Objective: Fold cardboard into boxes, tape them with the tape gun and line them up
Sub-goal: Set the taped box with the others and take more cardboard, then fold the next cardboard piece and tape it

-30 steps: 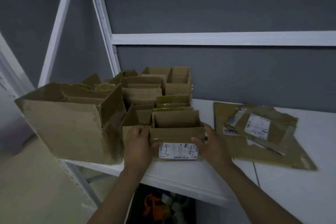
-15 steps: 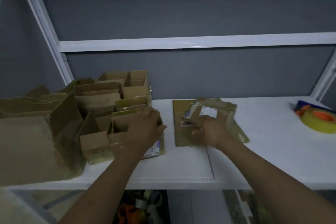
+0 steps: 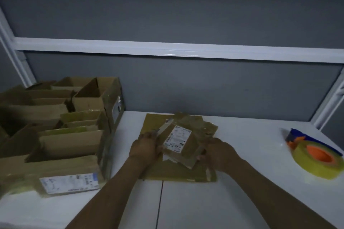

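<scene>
At centre frame, both your hands hold one flat piece on top of the pile.
Along the left side of the frame, the folded boxes (image 3: 61, 135) stand open-topped and packed close together on the white counter (image 3: 242, 201); the nearest one shows a white label (image 3: 68, 182) on its front. Just right of them, your left hand (image 3: 144, 148) grips the left edge of the flattened cardboard piece (image 3: 178, 145), fingers curled round it. That piece lies tilted atop the stack of flat cardboard (image 3: 178, 173). Your right hand (image 3: 220, 151) pinches its lower right edge. Well apart, at the right edge of the frame, the tape gun (image 3: 314, 154) rests on the counter.
</scene>
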`<state>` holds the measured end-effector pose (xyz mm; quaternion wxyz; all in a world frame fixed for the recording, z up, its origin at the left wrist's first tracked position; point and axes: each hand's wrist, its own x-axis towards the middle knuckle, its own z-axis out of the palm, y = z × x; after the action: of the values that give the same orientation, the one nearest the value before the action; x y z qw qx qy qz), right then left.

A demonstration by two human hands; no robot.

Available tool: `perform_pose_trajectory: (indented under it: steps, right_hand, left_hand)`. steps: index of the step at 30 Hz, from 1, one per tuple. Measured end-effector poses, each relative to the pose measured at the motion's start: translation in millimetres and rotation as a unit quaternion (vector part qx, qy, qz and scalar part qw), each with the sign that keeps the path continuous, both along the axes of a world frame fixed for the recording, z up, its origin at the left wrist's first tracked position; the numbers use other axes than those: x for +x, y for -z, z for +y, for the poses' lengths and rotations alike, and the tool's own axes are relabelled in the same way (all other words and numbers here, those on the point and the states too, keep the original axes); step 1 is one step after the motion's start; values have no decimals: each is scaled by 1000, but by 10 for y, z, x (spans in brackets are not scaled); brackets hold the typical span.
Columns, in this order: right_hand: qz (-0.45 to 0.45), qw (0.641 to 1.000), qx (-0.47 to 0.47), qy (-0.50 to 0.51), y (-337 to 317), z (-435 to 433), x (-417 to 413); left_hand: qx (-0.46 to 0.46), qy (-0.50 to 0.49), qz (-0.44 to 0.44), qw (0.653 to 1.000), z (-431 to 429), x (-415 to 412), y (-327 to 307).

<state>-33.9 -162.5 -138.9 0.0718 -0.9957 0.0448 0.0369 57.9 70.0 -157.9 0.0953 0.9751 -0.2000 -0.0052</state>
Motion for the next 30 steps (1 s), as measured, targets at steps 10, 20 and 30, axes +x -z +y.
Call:
perform_pose_trajectory:
  steps: [10,20,30]
  right_hand:
    - [32,994,32,-99,318,-164,440]
    - [-31,978,200,-47,605,-359,331]
    - [-137,924,357,15,-214,-1168,282]
  left_hand:
    - [-101,-18,101,990,-277,509,169]
    - [-324,-48,138,935,-453,727,-280]
    - [-504,-2,175,846,-1533,316,-969]
